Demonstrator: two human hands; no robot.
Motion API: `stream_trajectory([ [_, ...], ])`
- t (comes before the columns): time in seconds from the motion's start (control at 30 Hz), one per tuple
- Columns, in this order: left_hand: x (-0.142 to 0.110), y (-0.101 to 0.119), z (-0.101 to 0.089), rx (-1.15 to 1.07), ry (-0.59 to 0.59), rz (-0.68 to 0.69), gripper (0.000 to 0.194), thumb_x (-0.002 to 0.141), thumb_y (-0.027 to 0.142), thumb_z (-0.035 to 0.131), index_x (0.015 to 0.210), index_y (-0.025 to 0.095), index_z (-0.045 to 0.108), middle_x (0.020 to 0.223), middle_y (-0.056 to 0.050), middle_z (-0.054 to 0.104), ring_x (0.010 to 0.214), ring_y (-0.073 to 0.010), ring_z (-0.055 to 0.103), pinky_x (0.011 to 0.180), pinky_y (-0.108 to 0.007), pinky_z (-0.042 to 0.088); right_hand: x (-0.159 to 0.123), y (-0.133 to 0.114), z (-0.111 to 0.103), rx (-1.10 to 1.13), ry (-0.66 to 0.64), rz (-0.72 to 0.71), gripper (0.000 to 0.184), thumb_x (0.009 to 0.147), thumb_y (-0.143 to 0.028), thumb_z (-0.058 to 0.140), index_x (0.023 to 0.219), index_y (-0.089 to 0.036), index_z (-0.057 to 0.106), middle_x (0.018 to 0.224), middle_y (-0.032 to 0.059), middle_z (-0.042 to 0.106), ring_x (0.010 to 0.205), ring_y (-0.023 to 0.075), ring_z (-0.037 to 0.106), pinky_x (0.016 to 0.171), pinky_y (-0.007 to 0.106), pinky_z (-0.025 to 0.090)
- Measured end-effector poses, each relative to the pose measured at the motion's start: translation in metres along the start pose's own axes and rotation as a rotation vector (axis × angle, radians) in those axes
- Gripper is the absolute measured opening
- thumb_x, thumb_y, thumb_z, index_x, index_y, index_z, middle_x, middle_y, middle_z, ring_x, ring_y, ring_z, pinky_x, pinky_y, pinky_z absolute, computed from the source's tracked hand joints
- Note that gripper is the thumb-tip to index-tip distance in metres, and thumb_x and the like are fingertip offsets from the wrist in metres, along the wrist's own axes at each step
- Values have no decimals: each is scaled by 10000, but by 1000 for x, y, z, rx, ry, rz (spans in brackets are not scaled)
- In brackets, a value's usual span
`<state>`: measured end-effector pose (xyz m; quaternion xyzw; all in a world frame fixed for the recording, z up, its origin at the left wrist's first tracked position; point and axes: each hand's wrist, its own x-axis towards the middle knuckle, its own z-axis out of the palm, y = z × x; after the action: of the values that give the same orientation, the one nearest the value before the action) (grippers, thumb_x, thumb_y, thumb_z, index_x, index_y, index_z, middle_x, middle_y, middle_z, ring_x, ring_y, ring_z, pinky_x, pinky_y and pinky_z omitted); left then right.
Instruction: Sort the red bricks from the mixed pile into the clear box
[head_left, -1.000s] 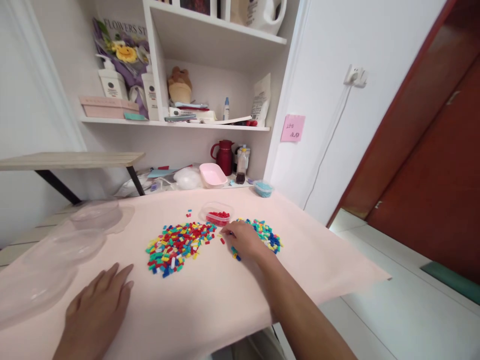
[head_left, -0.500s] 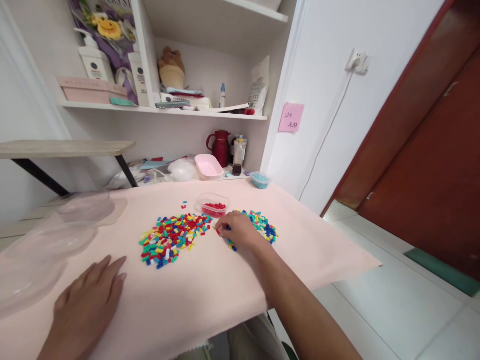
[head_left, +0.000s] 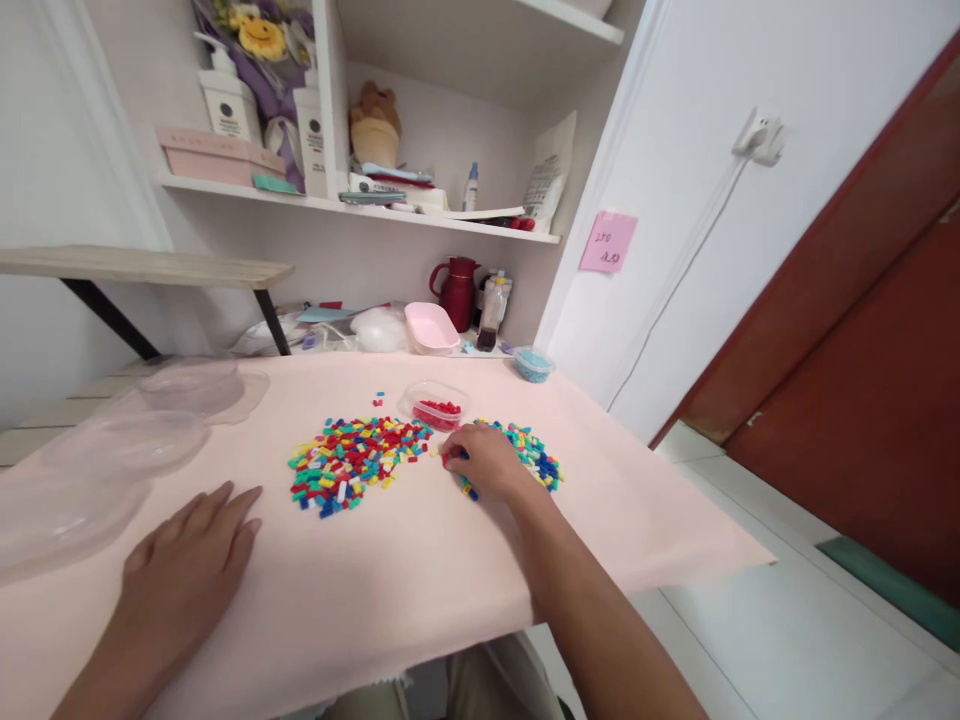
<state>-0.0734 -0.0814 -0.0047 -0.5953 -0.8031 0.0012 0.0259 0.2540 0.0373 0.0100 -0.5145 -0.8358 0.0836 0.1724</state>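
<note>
My right hand [head_left: 484, 462] is closed in a pinch, with a bit of a red toy brick showing at its fingertips. It is over the left side of the right-hand pile of small coloured bricks [head_left: 541, 460] and hides part of it. To its left spreads a wider pile of mixed bricks [head_left: 352, 460], with much red in it. Just behind my right hand stands a clear plastic tub [head_left: 426, 392] holding red bricks. My left hand [head_left: 191, 550] lies flat on the pink tabletop [head_left: 360, 580], fingers stretched out and holding nothing.
Several clear plastic containers [head_left: 135, 440] stand along the left side. A clear tub of light blue pieces [head_left: 533, 366] is at the back right. Behind the table are a pink basin [head_left: 431, 328], a dark red jug [head_left: 457, 292] and a bottle [head_left: 491, 315]. A raised wooden shelf [head_left: 150, 265] juts in at left.
The camera view has shifted, so the scene sits slightly further right. My right hand stays by the right-hand pile in a pinch; my left hand still rests on the table.
</note>
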Motion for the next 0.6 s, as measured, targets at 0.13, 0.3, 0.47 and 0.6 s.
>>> stream_trajectory([
  [0.13,2,-1,8,-24,24,-19,544,1003,323,206,1492,262,434,1608,-45,387,1485,-270,329,1182,-493,283,-3,9,-8,20,32,29,137,792,-210,692,903,-259,757,966,16,752,988,210,628,856,291,426],
  [0.3,3,1,14,-15,47,-16,529,1000,307,234,1482,275,451,1599,-40,402,1484,-258,334,1194,-474,262,13,8,-32,-1,201,80,198,852,-228,636,1018,-262,738,977,22,739,935,198,632,799,291,430],
  [0.47,2,0,14,4,40,-27,535,1002,310,215,1490,290,436,1607,-26,389,1485,-246,334,1197,-463,260,38,-5,-39,-49,259,125,277,897,-221,585,1141,-252,712,1011,34,728,892,192,645,775,299,438],
  [0.6,0,0,14,-26,55,-26,532,998,301,223,1470,288,468,1597,-28,408,1479,-257,346,1192,-476,266,32,-11,-24,69,286,57,307,937,-187,510,1166,-261,702,1074,35,721,897,169,656,807,278,457],
])
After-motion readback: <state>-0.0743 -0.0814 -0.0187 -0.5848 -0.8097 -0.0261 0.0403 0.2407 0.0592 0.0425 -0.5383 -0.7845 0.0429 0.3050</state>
